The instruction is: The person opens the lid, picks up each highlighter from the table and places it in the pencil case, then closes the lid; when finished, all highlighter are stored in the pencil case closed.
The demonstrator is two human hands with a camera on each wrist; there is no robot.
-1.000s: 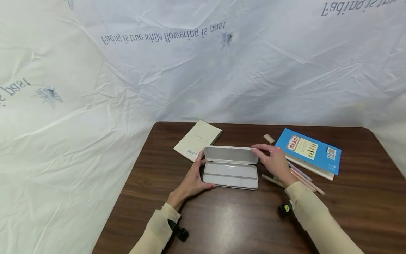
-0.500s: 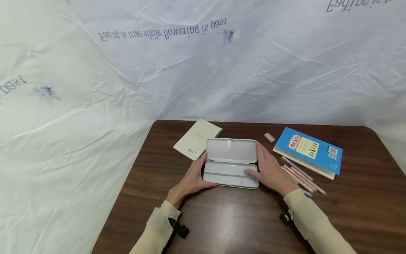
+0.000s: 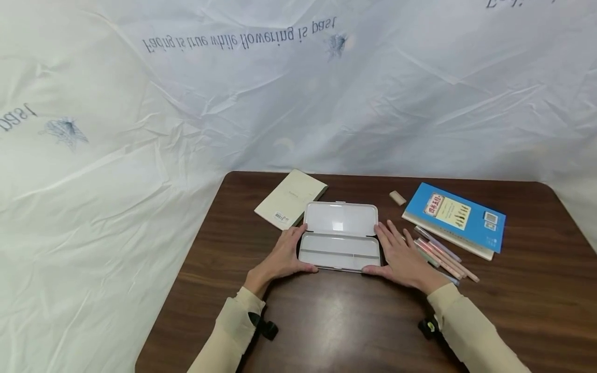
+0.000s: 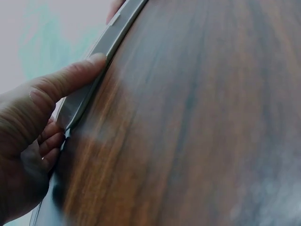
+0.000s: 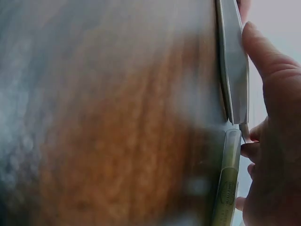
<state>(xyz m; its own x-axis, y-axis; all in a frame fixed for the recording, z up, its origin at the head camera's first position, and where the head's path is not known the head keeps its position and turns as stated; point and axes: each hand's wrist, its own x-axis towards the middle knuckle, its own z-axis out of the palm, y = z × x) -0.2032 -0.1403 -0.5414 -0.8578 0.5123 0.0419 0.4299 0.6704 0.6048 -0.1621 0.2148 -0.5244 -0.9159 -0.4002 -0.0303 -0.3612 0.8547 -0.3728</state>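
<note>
A pale metal pencil case (image 3: 339, 253) lies on the table with its lid (image 3: 341, 218) tilted back. A low divider splits its tray, and nothing lies inside. My left hand (image 3: 283, 255) grips the case's left end, thumb on the front edge and fingers at the side. At the other end, my right hand (image 3: 404, 257) holds the right front corner with its thumb, fingers spread along the side near the hinge. The wrist views show the left thumb (image 4: 77, 75) and right thumb (image 5: 263, 49) against the front wall. Several pens (image 3: 445, 259) lie just right of the right hand.
A cream notebook (image 3: 290, 199) lies behind the case to the left. An eraser (image 3: 397, 198) and a blue-covered book (image 3: 459, 217) are at the back right. In the right wrist view, a green capped pen (image 5: 226, 188) lies beside the case. White printed cloth (image 3: 261, 103) hangs behind the table.
The lid has tilted further back. My right hand has let go of the lid and come down to the case's right front corner. My left hand has kept its grip.
</note>
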